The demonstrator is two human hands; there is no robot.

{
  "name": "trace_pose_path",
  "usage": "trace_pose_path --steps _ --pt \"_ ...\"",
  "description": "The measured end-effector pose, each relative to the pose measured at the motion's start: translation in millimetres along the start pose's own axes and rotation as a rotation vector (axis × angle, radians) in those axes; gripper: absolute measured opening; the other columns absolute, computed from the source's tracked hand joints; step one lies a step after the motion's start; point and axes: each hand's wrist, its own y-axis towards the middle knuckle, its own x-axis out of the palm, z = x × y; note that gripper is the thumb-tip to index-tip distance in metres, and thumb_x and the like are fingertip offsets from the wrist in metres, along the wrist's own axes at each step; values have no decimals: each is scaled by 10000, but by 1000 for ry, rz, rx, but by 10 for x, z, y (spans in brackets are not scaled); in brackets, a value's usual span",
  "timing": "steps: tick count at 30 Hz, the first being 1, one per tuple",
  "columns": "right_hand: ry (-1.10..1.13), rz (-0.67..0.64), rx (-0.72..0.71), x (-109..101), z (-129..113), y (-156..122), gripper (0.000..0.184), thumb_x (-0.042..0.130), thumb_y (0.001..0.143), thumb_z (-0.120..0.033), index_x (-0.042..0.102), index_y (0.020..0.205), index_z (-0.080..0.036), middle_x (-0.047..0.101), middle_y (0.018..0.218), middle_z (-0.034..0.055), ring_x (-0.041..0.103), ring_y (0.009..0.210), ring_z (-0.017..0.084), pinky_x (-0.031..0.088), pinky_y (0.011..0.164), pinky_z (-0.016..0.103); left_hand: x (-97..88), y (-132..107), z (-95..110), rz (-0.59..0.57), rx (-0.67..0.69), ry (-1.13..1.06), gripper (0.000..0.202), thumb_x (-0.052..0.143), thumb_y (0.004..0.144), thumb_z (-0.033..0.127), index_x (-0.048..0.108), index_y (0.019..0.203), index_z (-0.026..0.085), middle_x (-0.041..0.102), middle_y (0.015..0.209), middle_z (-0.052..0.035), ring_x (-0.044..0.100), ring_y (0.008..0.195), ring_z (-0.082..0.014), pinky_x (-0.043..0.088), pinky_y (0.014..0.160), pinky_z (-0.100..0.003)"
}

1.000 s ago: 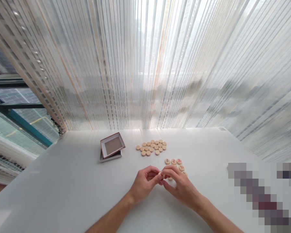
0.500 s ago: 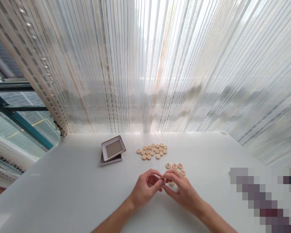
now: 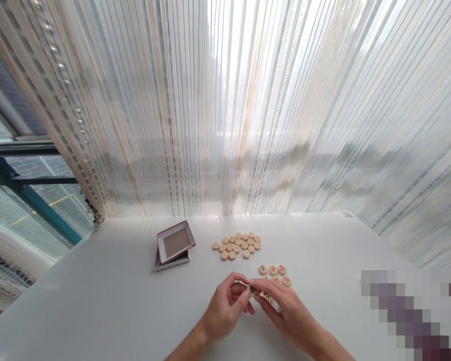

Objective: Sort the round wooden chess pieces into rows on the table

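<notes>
A round wooden Chinese chess piece (image 3: 252, 290) with a black character is held between my two hands, its marked face turned toward me. My left hand (image 3: 227, 303) pinches it from the left, thumb in front. From the right, the fingers of my right hand (image 3: 280, 303) grip the same piece. Just beyond my right hand lie several face-up pieces in rows, among them a black-marked piece (image 3: 262, 269) and a red-marked piece (image 3: 281, 269). My right hand partly hides the nearer ones. Farther back, a group of blank-side-up pieces (image 3: 238, 245) lies flat.
An open box (image 3: 176, 242), one shallow part resting tilted on the other, stands at the back left of the white table (image 3: 108, 301). A string curtain (image 3: 195, 125) hangs along the far edge. A pixelated area covers the lower right.
The piece in my hands has turned from edge-on so that its black character shows. The view has tilted up slightly, so the table things sit lower.
</notes>
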Motion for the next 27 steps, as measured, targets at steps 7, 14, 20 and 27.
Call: trace_pose_path --steps 7,14,20,27 --pt "13 5 -4 -11 10 26 385 506 990 -143 525 1350 -280 714 1177 62 694 1049 156 549 908 258 -3 0 -47 -5 3 -31 344 662 926 432 544 1103 161 707 916 -90 664 676 -132 504 661 -254" --pt "-3 78 -3 81 65 3 319 565 934 -139 580 1221 -279 718 1023 60 709 894 183 578 810 288 5 27 -84 21 13 -25 334 692 898 440 597 1050 158 712 909 -90 655 653 -129 525 642 -254" --pt "-45 105 -24 14 124 11 294 589 927 -152 579 1192 -278 701 983 60 701 868 193 582 774 290 12 76 -120 123 -28 -15 357 729 854 475 617 940 147 711 801 -64 657 598 -128 520 586 -235" --pt "-77 374 143 -342 246 85 117 533 981 -265 631 1039 -240 677 869 52 667 757 195 573 683 284 -42 142 -108 269 -67 -40 427 773 796 511 660 970 138 746 860 -97 742 770 -220 567 642 -271"
